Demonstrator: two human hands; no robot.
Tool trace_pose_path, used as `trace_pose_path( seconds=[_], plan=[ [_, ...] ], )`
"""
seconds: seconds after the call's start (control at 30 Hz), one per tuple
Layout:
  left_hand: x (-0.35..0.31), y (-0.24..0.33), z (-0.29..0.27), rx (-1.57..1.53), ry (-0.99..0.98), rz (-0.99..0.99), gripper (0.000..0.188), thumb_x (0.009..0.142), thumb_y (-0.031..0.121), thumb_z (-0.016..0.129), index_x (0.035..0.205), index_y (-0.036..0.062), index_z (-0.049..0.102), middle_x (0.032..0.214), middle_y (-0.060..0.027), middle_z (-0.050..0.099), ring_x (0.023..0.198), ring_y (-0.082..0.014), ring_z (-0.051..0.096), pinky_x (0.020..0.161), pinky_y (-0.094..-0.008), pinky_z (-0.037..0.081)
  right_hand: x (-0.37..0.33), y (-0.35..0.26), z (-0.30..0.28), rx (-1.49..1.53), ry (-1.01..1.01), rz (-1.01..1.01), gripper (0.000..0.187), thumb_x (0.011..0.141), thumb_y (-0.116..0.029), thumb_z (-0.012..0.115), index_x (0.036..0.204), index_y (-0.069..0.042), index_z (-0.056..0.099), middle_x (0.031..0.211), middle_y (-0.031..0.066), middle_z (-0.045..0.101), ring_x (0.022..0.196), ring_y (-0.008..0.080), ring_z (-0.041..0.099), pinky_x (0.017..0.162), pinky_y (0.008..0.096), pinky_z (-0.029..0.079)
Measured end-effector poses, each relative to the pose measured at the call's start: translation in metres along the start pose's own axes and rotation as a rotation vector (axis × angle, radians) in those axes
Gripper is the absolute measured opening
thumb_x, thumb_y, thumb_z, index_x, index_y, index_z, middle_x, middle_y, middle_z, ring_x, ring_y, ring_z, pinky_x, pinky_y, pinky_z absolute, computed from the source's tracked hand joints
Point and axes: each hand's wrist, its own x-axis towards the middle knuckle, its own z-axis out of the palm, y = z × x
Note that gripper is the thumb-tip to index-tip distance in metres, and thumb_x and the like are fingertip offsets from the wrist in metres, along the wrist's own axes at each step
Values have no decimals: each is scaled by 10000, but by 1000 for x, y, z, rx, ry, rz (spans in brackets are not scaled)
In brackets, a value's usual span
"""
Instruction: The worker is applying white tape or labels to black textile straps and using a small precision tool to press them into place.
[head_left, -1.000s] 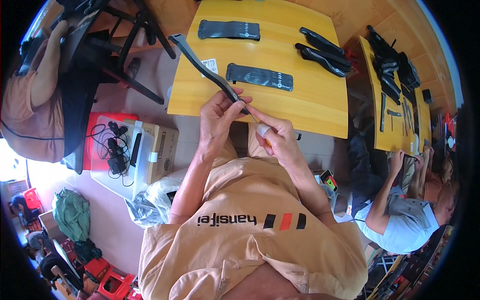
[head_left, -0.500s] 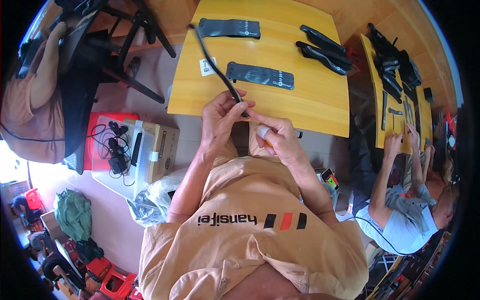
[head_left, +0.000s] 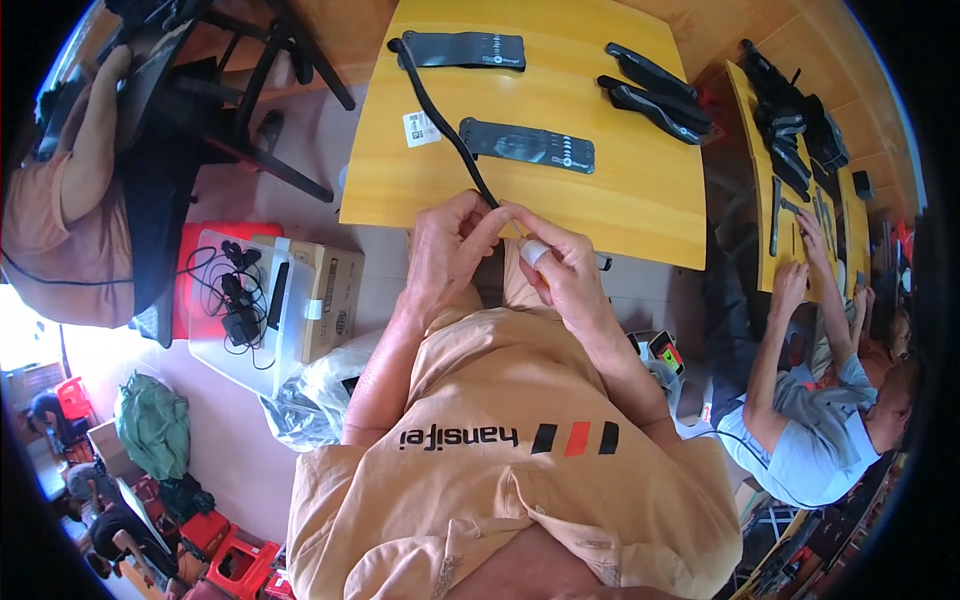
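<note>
A long narrow black strap [head_left: 440,120] runs from my hands up across the table's near edge toward the far left. My left hand [head_left: 447,245] is closed on its near end, thumb and fingers pinching it. My right hand [head_left: 562,258], with a white wrap around one finger, meets the left at that end. It is closed around a thin tool [head_left: 605,263], whose dark end sticks out at the right; the rest is mostly hidden by the fingers. On the table, a flat dark grey band [head_left: 528,146] lies just beyond the hands, and another flat band [head_left: 465,50] lies farther back.
The yellow wooden table [head_left: 640,205] also holds black padded pieces [head_left: 655,108] and a white label [head_left: 421,129]. Left of me stand a clear bin [head_left: 240,320] with cables and a cardboard box [head_left: 335,300]. At right, a person [head_left: 800,420] works at another table.
My fingertips have drawn closer together at the strap's near end. The strap's far end has swung slightly right, toward the farther band.
</note>
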Motion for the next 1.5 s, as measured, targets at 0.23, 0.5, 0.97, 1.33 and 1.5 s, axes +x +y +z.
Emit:
trace_pose_path(
  seconds=[0.23,0.5,0.97,1.33,1.5],
  plan=[
    [0,10,-10,34,-134,7,243,854,190,543,749,-26,569,574,-68,554,516,-102,543,487,-240,441,-2,-15,-8,314,-100,178,355,858,-37,434,1199,-77,526,541,-46,375,418,19,268,378,176,235],
    [-7,-13,-2,-330,-209,-62,246,883,186,499,750,-9,568,554,-1,505,479,-61,478,445,-196,406,-8,-27,-6,133,-23,16,350,863,-33,410,1200,-15,504,576,-35,385,512,26,322,449,163,259],
    [-16,5,3,-418,86,-18,229,883,175,519,750,-6,565,547,7,480,480,-34,444,442,-172,391,-8,-27,2,-1,-204,26,531,830,-12,388,1346,-121,330,552,-33,384,507,39,350,455,177,292],
    [-20,4,3,-255,117,21,234,873,151,515,720,-21,561,531,-12,492,477,-55,460,438,-207,383,-5,-18,-1,-77,-198,4,481,840,-19,379,1294,-169,430,532,-51,395,454,30,341,416,172,292],
    [-19,2,7,-177,137,71,227,867,144,523,710,-16,561,511,-7,486,470,-55,460,431,-209,371,-5,-13,1,-4,-152,-12,406,863,-54,384,1258,-104,469,536,-57,385,444,25,327,418,158,274]
  ],
)
